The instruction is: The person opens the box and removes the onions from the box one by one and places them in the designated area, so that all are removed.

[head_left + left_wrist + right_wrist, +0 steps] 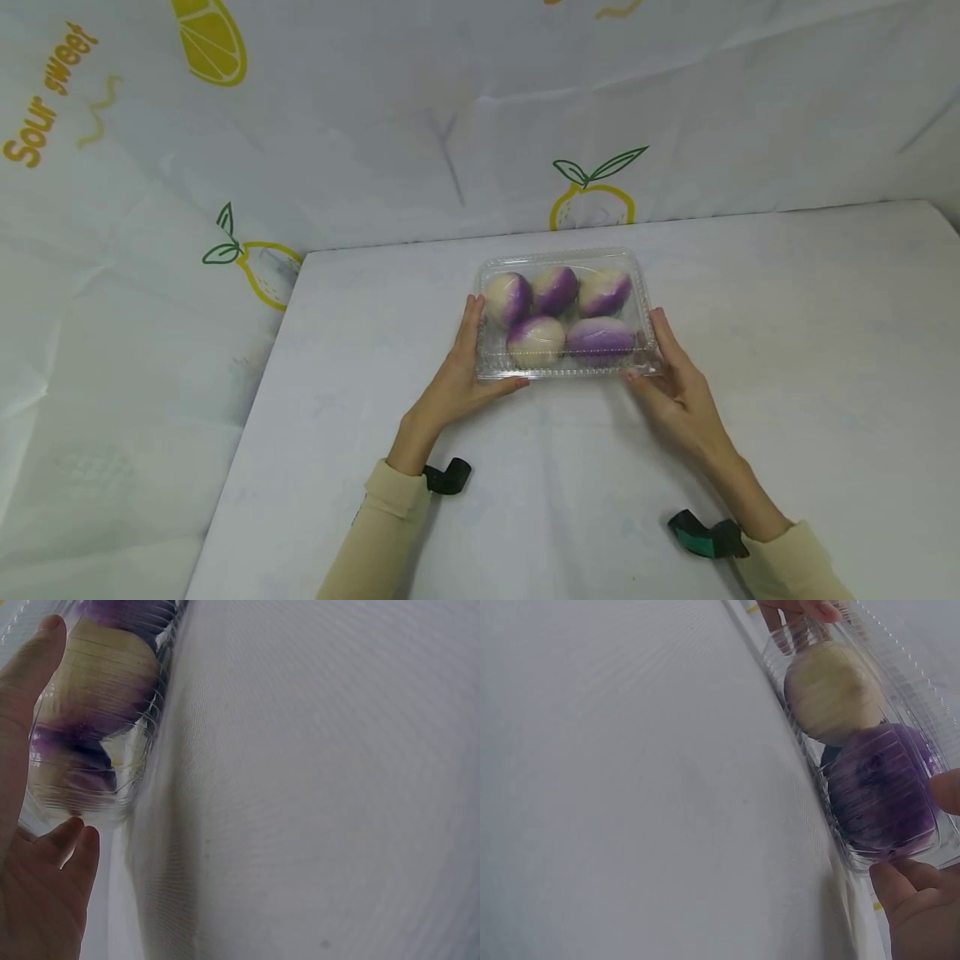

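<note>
A clear plastic clamshell box (558, 255) with its lid down holds several round purple-and-white vegetables that look like turnips (536, 342). My left hand (459, 382) holds the box's left end, thumb along the near edge and fingers against the side. At the right end my right hand (681, 404) grips the near corner between thumb and fingers. Through the ribbed side wall, the left wrist view shows a pale turnip (105, 679), and the right wrist view a deep purple one (885, 787). Whether the box touches the table or is slightly raised, I cannot tell.
A white cloth covers the table (360, 333). Behind it and to the left hang white sheets printed with lemons (592, 207) and lettering. Black wrist mounts (448, 477) sit by both cream sleeves (378, 533).
</note>
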`<act>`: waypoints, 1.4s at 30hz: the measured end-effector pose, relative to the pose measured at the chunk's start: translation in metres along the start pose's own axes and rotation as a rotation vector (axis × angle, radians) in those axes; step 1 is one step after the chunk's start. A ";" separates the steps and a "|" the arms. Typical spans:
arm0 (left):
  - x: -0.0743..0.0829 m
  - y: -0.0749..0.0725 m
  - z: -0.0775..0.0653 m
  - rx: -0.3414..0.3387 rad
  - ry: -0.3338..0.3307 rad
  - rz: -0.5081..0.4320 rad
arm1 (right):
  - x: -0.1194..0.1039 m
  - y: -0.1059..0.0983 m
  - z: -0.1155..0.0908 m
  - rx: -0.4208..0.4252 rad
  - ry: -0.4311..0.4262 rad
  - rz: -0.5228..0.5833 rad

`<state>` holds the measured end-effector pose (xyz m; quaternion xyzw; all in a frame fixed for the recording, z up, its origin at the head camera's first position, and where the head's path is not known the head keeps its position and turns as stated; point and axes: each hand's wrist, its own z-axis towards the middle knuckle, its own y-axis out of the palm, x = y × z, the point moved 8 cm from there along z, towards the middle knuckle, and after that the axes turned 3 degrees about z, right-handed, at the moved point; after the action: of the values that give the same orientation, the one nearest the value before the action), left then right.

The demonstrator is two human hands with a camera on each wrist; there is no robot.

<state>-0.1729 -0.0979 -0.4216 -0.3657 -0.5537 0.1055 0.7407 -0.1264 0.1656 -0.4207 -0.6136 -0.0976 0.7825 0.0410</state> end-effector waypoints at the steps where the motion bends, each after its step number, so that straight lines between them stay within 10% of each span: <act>1: 0.000 0.000 0.000 0.000 -0.001 0.002 | 0.000 0.000 -0.001 -0.002 -0.004 0.002; 24: 0.003 0.000 0.000 0.012 0.047 0.018 | -0.001 -0.007 -0.005 0.057 -0.040 -0.008; 42: 0.005 -0.008 0.001 0.042 0.076 0.070 | -0.022 -0.015 0.008 0.132 -0.200 -0.329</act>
<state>-0.1734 -0.1001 -0.4128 -0.3730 -0.5098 0.1289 0.7644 -0.1292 0.1754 -0.3952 -0.5046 -0.1484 0.8270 0.1985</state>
